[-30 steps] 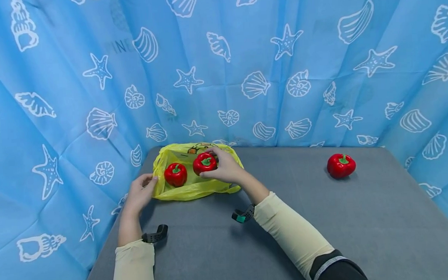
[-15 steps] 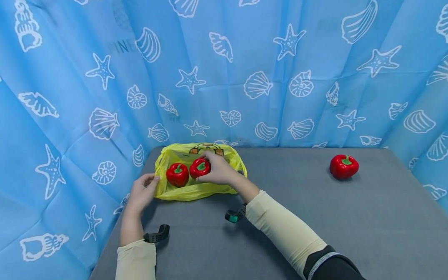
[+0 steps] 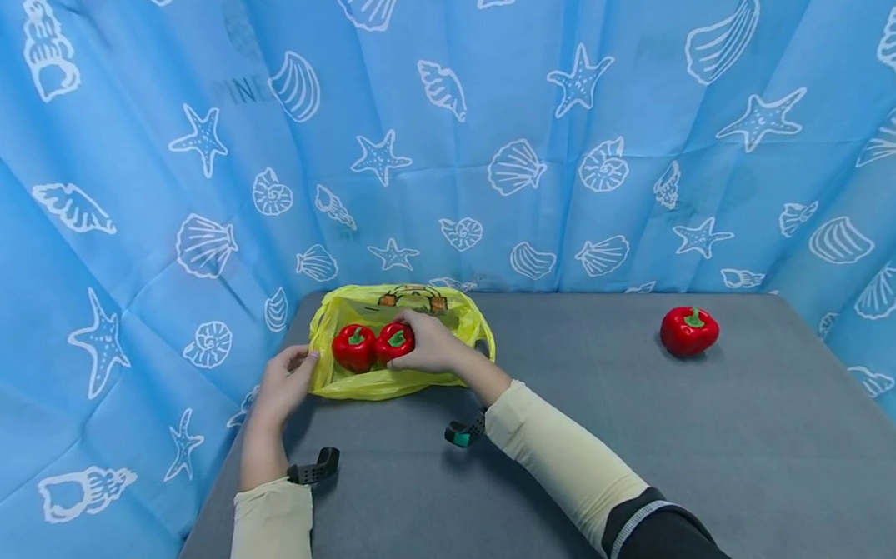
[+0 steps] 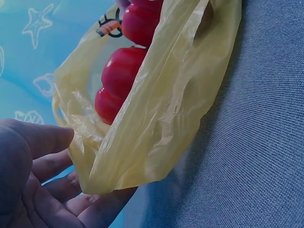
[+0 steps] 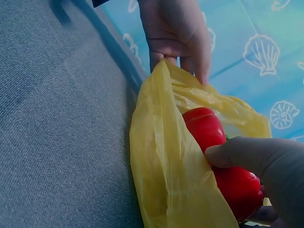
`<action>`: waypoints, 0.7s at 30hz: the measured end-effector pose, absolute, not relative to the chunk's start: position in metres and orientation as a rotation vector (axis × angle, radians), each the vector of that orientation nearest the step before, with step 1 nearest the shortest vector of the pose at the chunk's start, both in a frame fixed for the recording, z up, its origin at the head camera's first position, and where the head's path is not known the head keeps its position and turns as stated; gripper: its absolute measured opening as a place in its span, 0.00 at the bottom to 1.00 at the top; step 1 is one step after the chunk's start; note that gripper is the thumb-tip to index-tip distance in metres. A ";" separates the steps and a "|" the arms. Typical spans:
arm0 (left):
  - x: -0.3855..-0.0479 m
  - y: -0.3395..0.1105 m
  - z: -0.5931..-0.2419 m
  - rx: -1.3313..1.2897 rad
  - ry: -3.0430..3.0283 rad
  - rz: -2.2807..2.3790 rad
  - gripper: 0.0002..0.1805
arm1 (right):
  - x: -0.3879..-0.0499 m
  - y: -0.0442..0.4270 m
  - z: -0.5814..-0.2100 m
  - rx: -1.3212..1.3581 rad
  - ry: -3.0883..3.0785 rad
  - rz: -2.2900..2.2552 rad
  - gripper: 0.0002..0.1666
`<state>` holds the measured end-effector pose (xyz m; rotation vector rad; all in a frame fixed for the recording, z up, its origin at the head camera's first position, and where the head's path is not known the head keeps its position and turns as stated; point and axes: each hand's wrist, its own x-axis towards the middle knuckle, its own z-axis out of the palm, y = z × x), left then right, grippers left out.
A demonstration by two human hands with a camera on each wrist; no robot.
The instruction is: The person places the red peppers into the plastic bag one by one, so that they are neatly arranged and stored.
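Note:
A yellow plastic bag (image 3: 370,388) lies with its mouth spread at the table's back left. Inside it a red pepper (image 3: 354,349) touches a second red pepper (image 3: 394,343), which my right hand (image 3: 433,344) grips from its right side. My left hand (image 3: 283,387) pinches the bag's left edge between thumb and fingers. The left wrist view has my left hand (image 4: 42,175) at the edge of the bag (image 4: 166,123). In the right wrist view my right thumb (image 5: 225,154) presses on the gripped pepper (image 5: 237,190), partly behind the yellow plastic.
A third red pepper (image 3: 689,331) rests on the grey table (image 3: 613,439) at the right, well apart from the bag. Behind and beside the table hangs a blue curtain (image 3: 444,188) with white shells and starfish.
My right hand has moved left and slightly down with its pepper, from a gap beside the other pepper to touching it. The left hand has kept its hold on the bag's edge.

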<state>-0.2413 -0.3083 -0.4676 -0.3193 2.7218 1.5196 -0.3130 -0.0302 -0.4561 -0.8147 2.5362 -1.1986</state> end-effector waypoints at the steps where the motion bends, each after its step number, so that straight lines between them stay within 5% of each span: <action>1: -0.241 -0.308 -0.467 -0.320 2.722 1.520 0.29 | -0.313 -0.031 -0.456 -0.815 2.534 -1.195 0.45; 21: -0.241 -0.309 -0.467 -0.317 2.714 1.522 0.30 | -0.315 -0.032 -0.459 -0.804 2.535 -1.136 0.49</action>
